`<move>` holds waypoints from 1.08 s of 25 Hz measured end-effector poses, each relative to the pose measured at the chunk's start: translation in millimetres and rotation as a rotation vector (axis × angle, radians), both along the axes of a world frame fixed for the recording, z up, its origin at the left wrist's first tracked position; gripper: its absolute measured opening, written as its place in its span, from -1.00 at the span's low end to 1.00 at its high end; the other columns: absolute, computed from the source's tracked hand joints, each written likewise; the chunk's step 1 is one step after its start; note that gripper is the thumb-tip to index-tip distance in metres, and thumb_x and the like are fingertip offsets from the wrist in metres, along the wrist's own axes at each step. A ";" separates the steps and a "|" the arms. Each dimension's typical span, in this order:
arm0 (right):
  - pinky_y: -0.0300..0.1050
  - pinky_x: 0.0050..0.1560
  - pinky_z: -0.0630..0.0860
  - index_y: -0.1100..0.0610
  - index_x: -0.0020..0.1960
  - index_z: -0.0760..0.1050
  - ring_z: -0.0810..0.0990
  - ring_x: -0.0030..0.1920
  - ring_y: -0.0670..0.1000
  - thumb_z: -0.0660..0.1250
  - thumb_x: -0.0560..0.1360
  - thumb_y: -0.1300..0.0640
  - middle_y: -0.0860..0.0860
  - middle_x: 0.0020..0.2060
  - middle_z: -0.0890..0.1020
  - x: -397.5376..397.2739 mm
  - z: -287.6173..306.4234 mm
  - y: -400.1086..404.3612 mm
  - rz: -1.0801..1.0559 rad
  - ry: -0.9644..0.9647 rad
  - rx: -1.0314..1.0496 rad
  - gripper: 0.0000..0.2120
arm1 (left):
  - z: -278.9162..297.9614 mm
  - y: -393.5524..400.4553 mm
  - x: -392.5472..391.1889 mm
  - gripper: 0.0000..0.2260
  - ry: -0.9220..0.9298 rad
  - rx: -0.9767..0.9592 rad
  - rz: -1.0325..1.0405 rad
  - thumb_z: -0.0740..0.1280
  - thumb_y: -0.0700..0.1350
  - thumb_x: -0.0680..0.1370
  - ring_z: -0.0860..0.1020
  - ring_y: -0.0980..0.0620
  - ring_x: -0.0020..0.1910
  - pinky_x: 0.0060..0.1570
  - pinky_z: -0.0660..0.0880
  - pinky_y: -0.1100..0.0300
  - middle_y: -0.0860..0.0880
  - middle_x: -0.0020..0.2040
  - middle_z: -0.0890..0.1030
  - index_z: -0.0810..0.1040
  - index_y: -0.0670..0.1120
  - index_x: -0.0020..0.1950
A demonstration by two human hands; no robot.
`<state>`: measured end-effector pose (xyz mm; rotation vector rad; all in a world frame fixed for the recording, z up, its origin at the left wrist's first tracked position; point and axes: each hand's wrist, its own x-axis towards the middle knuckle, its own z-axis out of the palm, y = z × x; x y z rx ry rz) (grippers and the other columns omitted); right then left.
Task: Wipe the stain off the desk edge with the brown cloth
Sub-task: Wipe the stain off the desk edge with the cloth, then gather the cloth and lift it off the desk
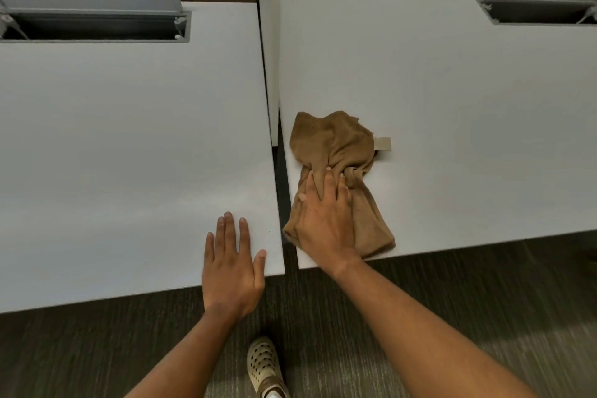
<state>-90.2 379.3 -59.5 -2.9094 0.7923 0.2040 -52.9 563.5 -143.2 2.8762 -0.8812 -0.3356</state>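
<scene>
A crumpled brown cloth (332, 145) lies at the near left corner of the right white desk (452, 126), its lower part reaching the desk's left edge. My right hand (323, 220) presses on the cloth, fingers bunching its middle. My left hand (232, 265) rests flat, fingers apart, on the near right corner of the left white desk (129, 145). A tiny dark speck (269, 231) shows near the left desk's right edge. No stain is plainly visible under the cloth.
A narrow dark gap (280, 178) separates the two desks, with a white divider panel (269, 42) upright behind it. Grey cable trays with raised lids sit at the back left (93, 22) and back right (542, 6). My sandalled foot (263, 365) stands on dark carpet below.
</scene>
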 end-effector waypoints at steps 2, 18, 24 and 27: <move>0.20 0.55 -0.06 0.20 0.59 -0.06 0.00 0.57 0.25 -0.04 0.63 -0.07 0.24 0.58 0.03 29.1 -1.3 -16.1 -0.043 0.005 -0.014 -0.38 | 1.6 -0.5 0.0 -0.36 0.017 0.001 -0.008 -0.20 0.21 0.61 -0.32 -0.09 0.58 0.56 -0.18 -0.07 -0.17 0.60 -0.28 -0.26 -0.10 0.58; 0.03 0.17 0.51 0.17 0.41 0.42 0.54 0.15 0.14 0.24 0.58 0.16 0.16 0.24 0.58 -43.8 41.7 -58.0 -0.104 -0.286 0.252 -0.59 | 73.3 -39.4 27.0 -0.35 0.285 -0.152 -0.042 0.19 0.05 0.61 0.06 -0.11 0.60 0.54 0.10 -0.01 -0.13 0.62 0.07 -0.06 -0.04 0.61; -0.01 0.13 0.54 0.11 0.38 0.44 0.50 0.13 0.10 0.27 0.46 0.22 0.09 0.20 0.55 -77.9 46.7 -68.9 -0.038 -0.098 0.260 -0.53 | 101.2 -73.1 33.7 -0.40 0.282 -0.272 -0.152 0.29 -0.14 0.59 0.40 -0.12 0.42 0.32 0.46 -0.01 -0.08 0.60 0.15 0.09 0.07 0.57; -0.02 0.16 0.53 0.09 0.38 0.46 0.50 0.17 0.10 0.21 0.56 0.24 0.07 0.24 0.54 -77.4 40.2 -78.0 -0.002 -0.084 0.223 -0.61 | 106.1 -84.1 35.7 -0.50 0.254 -0.275 -0.190 0.27 -0.18 0.60 0.53 -0.11 0.29 0.23 0.53 0.03 -0.07 0.57 0.23 0.24 0.04 0.52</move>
